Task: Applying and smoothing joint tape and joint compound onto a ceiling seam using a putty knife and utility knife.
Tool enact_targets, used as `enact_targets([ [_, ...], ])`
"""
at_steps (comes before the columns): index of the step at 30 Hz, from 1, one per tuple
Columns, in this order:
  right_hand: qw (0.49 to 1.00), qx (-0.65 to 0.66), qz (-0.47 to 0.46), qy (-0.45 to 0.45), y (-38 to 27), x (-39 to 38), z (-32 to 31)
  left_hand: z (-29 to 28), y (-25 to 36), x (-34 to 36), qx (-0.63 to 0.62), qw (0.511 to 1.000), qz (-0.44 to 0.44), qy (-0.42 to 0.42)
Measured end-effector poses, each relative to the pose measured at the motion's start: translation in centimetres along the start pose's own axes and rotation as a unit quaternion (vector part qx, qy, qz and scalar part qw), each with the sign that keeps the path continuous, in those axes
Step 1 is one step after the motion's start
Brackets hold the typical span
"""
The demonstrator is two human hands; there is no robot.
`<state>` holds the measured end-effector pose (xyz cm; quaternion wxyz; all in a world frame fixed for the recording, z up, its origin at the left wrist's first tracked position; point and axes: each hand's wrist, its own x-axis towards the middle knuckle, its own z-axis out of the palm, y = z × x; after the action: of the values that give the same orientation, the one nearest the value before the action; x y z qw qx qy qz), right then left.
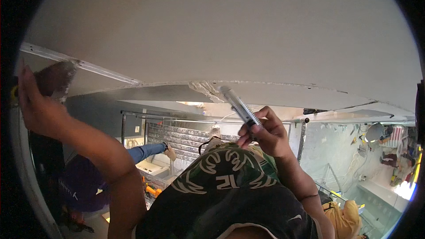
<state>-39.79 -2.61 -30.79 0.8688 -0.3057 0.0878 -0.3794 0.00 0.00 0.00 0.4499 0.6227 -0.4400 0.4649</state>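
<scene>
My left hand [37, 108] grips a putty knife [57, 75] at the far left, its wide, smeared blade just under a pale taped seam [102, 71] in the overhead board. My right hand [268, 132], in front of my chest, is closed on the grip of a utility knife [239, 106], whose silver body points up and away toward a patch of cracked, flaking compound [206, 89] along another seam. The large grey board [230, 31] fills the upper part of the view.
Scaffold rails [303, 137] and a plank platform [177, 132] are below me. A person in purple [82, 186] with jeans is at lower left; another in yellow [345, 217] is at lower right. Tools and cloths [389, 150] clutter the far right side.
</scene>
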Motion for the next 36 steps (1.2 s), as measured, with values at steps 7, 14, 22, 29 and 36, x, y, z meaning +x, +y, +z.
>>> enact_targets([
  [7,0.905,-0.415,-0.044,0.088,-0.3,2.1,1.9,0.2,3.7,0.7,0.114,0.99,-0.039,-0.076],
  [14,0.953,-0.289,-0.031,0.079,-0.2,2.8,1.3,1.1,3.6,-0.9,0.214,0.949,0.167,-0.158],
  [22,0.811,-0.562,-0.161,0.02,-1.4,4.5,1.2,8.2,10.5,-11.2,-0.062,0.98,0.19,0.01],
  [29,0.697,-0.682,-0.221,0.005,0.1,5.6,-0.3,10.4,10.0,-11.2,-0.145,0.952,0.256,0.089],
  [36,0.639,-0.754,-0.147,-0.038,-0.5,5.8,0.9,10.8,8.6,-10.7,-0.153,0.938,0.284,0.123],
])
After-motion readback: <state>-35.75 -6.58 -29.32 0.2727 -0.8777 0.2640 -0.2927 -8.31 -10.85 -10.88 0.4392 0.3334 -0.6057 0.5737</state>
